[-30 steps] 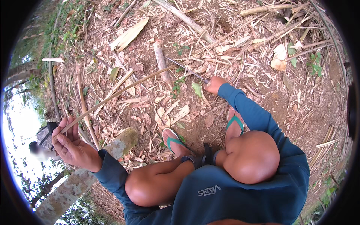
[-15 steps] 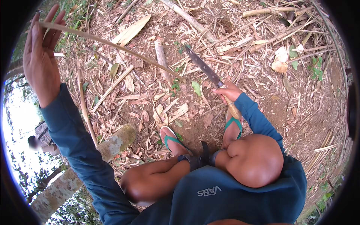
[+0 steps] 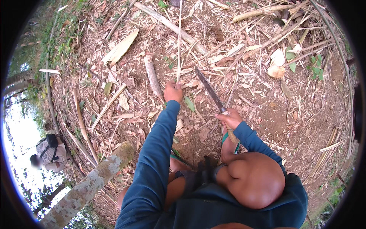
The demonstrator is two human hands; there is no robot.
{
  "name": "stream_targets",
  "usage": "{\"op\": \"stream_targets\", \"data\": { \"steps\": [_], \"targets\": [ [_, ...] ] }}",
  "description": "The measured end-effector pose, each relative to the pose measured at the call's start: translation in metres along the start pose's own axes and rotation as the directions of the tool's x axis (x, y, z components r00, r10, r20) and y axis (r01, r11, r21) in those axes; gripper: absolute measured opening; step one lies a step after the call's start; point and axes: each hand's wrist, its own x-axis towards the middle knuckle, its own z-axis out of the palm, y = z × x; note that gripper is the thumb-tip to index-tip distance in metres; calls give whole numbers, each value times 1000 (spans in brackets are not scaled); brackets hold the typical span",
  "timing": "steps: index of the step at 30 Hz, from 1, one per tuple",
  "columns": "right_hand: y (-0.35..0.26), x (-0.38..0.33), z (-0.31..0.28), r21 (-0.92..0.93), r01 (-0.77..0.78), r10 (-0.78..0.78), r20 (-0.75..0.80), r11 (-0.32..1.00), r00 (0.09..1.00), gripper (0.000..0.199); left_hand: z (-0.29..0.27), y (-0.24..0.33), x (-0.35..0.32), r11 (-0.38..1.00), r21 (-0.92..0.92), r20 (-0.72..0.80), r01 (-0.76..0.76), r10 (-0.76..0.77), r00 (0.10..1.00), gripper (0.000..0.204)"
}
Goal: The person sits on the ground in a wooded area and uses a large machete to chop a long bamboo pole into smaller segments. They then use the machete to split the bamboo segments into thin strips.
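Observation:
My left hand [image 3: 173,91] reaches forward in a blue sleeve and is closed around the lower end of a long thin bamboo strip [image 3: 178,42] that runs straight away from me over the ground. My right hand [image 3: 228,118] grips the wooden handle of a long dark machete [image 3: 209,89], its blade pointing up and left, tip near the strip. I am squatting, with bare knees and green-strapped sandals below both hands.
Dry bamboo leaves, split canes and sticks litter the brown earth. A short cut stick [image 3: 152,76] lies left of my left hand. A pale trunk [image 3: 91,183] slants at lower left. Another person [image 3: 47,154] crouches far left. Long canes [image 3: 324,152] lie at right.
My left arm swung from raised high at the left down to the ground in front, bringing the strip with it. The machete in my right hand lifted and shifted slightly right.

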Motion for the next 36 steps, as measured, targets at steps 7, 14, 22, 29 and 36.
{"op": "stream_targets", "data": {
  "steps": [7, 14, 22, 29, 36],
  "targets": [
    [0, -11, -3, -91, 51, -56, -58, 995, 997, 35, -14, 0, 33, 994, 66, 90, -85, 78, 993, 29],
    [-30, -23, 15, -523, 327, -431, -88, 788, 898, 50, -131, -25, 10, 913, -368, 486, 178, 26, 873, 18],
    [-82, -35, 62, -681, 662, -621, 381, 312, 685, 39, -263, -41, -146, 444, -422, 783, 790, -260, 564, 28],
    [-79, -22, 105, -655, 741, -451, 621, 151, 641, 31, -292, -45, -197, 404, -383, 841, 831, -220, 494, 31],
    [-88, -2, 105, -810, 556, -484, 417, 185, 769, 36, -290, -40, -193, 416, -400, 813, 817, -251, 526, 28]
  ]
}}
